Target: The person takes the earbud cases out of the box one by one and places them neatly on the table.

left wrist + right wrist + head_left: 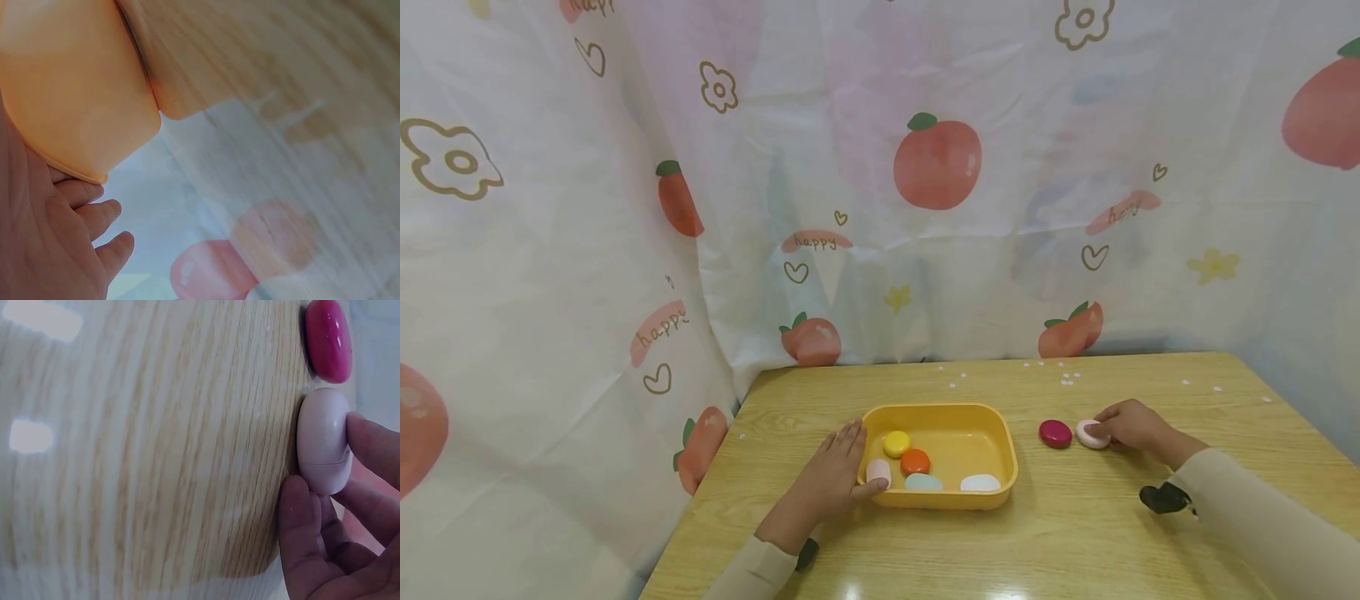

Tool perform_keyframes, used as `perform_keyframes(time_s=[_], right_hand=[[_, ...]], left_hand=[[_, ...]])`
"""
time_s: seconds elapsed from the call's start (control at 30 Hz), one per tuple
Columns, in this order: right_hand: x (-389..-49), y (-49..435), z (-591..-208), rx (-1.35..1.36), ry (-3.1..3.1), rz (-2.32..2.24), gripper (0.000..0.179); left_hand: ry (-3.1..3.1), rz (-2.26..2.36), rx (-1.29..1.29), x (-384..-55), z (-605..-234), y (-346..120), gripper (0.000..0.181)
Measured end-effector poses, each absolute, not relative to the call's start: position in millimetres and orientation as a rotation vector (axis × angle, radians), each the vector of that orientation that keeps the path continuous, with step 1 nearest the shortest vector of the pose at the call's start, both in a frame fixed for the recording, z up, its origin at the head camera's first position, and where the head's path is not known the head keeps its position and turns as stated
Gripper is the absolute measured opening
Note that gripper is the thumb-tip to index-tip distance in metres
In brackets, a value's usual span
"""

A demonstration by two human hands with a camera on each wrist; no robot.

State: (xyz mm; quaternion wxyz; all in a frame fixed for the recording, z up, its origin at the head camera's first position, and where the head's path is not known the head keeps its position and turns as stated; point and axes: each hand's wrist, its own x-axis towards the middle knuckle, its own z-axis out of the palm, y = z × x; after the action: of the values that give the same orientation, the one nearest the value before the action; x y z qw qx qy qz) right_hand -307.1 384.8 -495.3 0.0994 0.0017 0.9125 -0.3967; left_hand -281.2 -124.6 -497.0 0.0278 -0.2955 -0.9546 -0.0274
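My right hand (1138, 429) grips a glossy pale pink pebble-shaped case (323, 434) with thumb and fingertips around its near end. A thin seam runs across the case, which sits on the table. Just left of it in the head view lies a magenta case (1056, 433) of similar shape. My left hand (829, 475) rests against the left side of a yellow plastic tray (1012, 458), its fingers extended along the rim and the thumb by the near left corner. Inside the tray lie yellow (897, 444), orange (915, 462), pinkish (878, 473), mint (923, 482) and white (981, 482) rounded pieces.
The wooden table (940, 550) has small white flecks (1067, 382) scattered toward its far edge. A white curtain (865, 275) printed with fruit and hearts hangs behind and to the left. A black strap piece (1163, 498) shows at the right sleeve.
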Motion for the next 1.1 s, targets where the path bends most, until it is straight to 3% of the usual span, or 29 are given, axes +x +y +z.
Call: perform_keyframes(time_s=[1.1], right_hand=[[-302.6, 385.1, -491.1, -0.037, 2.728, -1.144, 0.029]], left_hand=[[-2.955, -0.129, -0.9, -279.8, -496.7, -123.4, 0.099]])
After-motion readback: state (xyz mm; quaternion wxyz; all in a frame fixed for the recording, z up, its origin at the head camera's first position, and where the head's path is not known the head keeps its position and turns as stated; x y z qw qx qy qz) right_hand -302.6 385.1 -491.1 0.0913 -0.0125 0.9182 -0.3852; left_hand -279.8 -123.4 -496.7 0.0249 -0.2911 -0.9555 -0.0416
